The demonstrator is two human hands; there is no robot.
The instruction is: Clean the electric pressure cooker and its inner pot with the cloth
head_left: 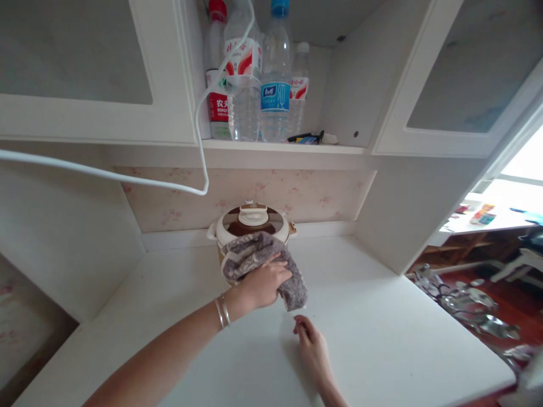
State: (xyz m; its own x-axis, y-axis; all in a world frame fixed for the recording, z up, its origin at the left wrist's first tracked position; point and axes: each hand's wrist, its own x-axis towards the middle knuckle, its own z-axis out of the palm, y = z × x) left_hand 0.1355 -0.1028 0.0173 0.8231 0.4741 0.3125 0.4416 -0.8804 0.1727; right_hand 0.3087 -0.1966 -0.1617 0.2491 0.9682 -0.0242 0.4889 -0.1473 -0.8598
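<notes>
Holding a grey-brown patterned, fuzzy cloth in the bare left hand, bunched at the front of a round white cooker with a glossy brown lid; cannot tell whether pressed to it. Probably light, limp, hardly slippery; best gripped by a thick fold or the drooping lower corner. Just below that corner, with fingers curled in around nothing visible: the right hand. Underneath, a smooth white counter. Overhead, clear plastic bottles and, possibly in the way of lifting, a dangling white cable.
</notes>
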